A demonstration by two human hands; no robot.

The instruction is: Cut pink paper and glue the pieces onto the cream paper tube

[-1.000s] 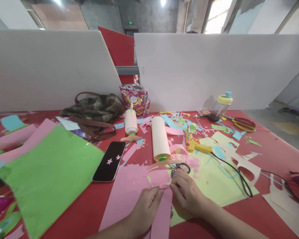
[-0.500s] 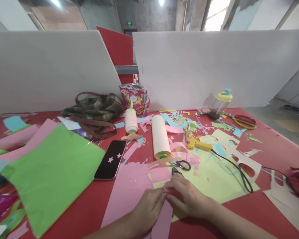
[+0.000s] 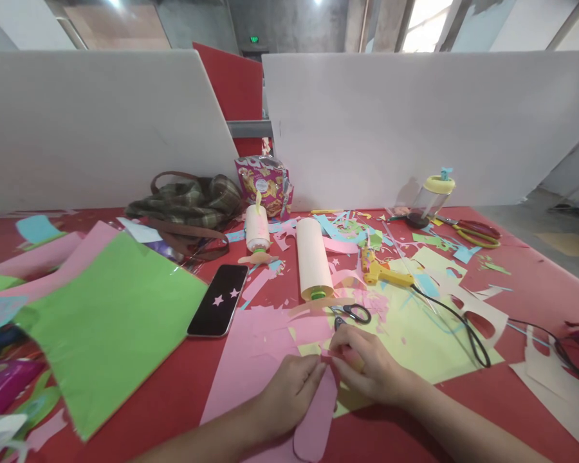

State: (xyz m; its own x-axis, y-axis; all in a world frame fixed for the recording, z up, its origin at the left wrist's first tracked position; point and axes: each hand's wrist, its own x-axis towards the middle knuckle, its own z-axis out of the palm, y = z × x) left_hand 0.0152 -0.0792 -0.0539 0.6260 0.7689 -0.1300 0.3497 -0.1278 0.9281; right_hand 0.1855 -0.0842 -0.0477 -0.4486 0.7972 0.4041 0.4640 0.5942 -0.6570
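Note:
My left hand (image 3: 292, 389) is closed, its thumb and fingertips pressed together over a pink paper strip (image 3: 320, 408) with a rounded lower end. Its tips meet a small pink paper piece (image 3: 325, 352). From the right, my right hand (image 3: 369, 363) pinches that same small piece between thumb and curled fingers. Just beyond the right knuckles lie black-handled scissors (image 3: 357, 313), partly covered by the hand. Under both hands are a pink sheet (image 3: 244, 360) and a pale yellow sheet (image 3: 405, 347). Two pink paper stars (image 3: 217, 300) rest on a black phone (image 3: 207, 321) to the left.
A cream paper cylinder (image 3: 313, 257) and a smaller one (image 3: 257, 225) lie ahead. A yellow glue gun (image 3: 388, 276) trails a black cord on the right. A green sheet (image 3: 110, 321) covers the left. Farther back are a bag (image 3: 188, 202), a snack packet (image 3: 265, 183) and a jar (image 3: 431, 199).
Both hands stay together at the small pink piece, with the right fingers shifted slightly. The right hand's thumb and finger now sit a little farther apart from the left tips. The view has tilted slightly.

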